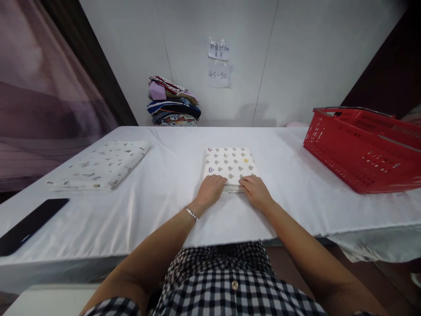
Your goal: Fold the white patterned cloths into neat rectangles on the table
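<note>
at the middle of the white surface [164,197], a folded cloth [232,164] is lying flat, its layered edge facing the checked shirt [210,294]; it is looking nearly square, leaving its long axis unclear. both forearms [164,237] are reaching forward and angling inward, the left hand [209,192] and right hand [257,192] resting at its near corners. their fingers [215,178] are lying close together; whether they are pinching, i cannot tell.

Soft light; edges stretch, and the curtain [39,87] seems blurred.
</note>
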A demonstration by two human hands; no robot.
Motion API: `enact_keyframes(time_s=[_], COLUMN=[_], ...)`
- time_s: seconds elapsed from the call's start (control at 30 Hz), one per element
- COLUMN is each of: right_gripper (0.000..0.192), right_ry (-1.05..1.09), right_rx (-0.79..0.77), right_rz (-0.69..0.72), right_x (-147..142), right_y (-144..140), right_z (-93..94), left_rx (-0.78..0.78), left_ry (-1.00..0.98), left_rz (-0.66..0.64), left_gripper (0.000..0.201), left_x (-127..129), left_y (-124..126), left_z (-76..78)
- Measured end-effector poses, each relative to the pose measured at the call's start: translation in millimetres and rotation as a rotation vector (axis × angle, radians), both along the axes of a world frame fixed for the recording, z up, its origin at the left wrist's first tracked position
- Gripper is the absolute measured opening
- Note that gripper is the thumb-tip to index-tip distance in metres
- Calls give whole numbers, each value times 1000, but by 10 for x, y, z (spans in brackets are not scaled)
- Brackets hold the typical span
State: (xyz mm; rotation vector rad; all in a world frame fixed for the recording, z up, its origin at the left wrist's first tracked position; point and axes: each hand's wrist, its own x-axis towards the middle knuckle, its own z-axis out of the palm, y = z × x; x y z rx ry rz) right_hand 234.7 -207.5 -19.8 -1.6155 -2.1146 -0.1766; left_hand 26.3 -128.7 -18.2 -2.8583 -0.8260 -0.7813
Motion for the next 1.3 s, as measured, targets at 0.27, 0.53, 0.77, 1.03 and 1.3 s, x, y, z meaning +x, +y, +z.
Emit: enact_keyframes(time_s=[0.27, 0.53, 0.77, 1.03, 1.3], right_gripper=[26, 23, 24, 30, 33], right_ry=[16, 30, -2, -46, 129], right_rx=[129, 107, 118, 180, 66], right_rz=[24, 54, 9, 74, 128], right_x=[16, 21, -18, 38, 63], right_y=[14, -7, 10, -66, -209], right_z=[-86, -90, -60, -142, -189], left_rx=[5, -42, -89, -37, -172], left_ry=[-7, -67, -38, -9, -149], left_rz=[-30, -17, 19, -30, -12], left_gripper=[17, 16, 12, 19, 22], left_x=[-31, -18, 2, -48, -304], left_y=[-9, -36, -37, -99, -161], left_z=[20, -1, -3, 23, 24])
